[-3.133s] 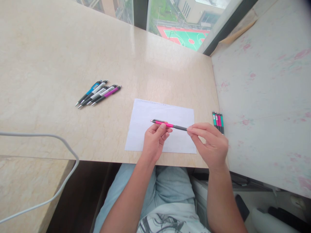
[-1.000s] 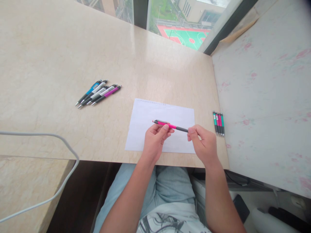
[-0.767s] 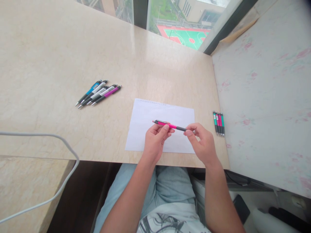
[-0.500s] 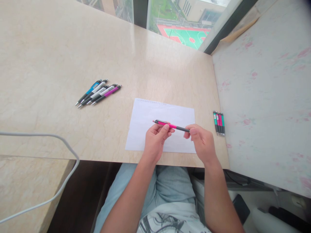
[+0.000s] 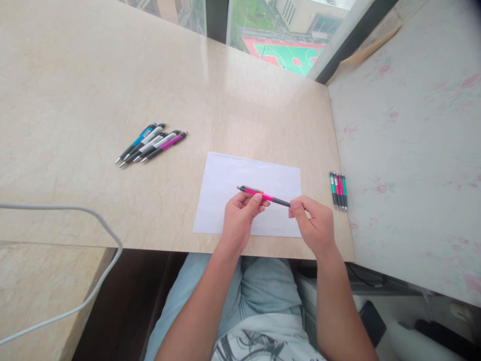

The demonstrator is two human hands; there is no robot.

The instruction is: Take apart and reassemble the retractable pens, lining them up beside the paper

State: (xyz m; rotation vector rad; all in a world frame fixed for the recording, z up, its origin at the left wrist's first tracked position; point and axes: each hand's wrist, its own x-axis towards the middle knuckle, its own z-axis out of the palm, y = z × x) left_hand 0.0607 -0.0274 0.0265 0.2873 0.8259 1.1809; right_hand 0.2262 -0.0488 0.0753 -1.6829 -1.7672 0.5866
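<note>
Working from afar, I clamp the pink pen (image 5: 266,197) above the paper (image 5: 225,175): left hand (image 5: 239,216) on its barrel, right hand (image 5: 313,223) pinching its tip. It seems unfinished; four pens (image 5: 339,190) lie at three o'clock, five pens (image 5: 158,145) at ten; which are done, I cannot tell.

Window (image 5: 263,20): daylight src, far side; outdoor view brt., sl. hazy.
Tabletop (image 5: 93,90): well lit, pale sheen nr. window.
Paper (image 5: 212,200): evenly lit; top-edge marks too faint to read.
Pink pen (image 5: 267,197): fairly crisp.
Wall (image 5: 409,150): flat light, pattern soft.
Recess under tabletop (image 5: 120,306): v. dark, detail lost.
Frame: wide-angle, far tabletop edge bowed; top R corner dark.
</note>
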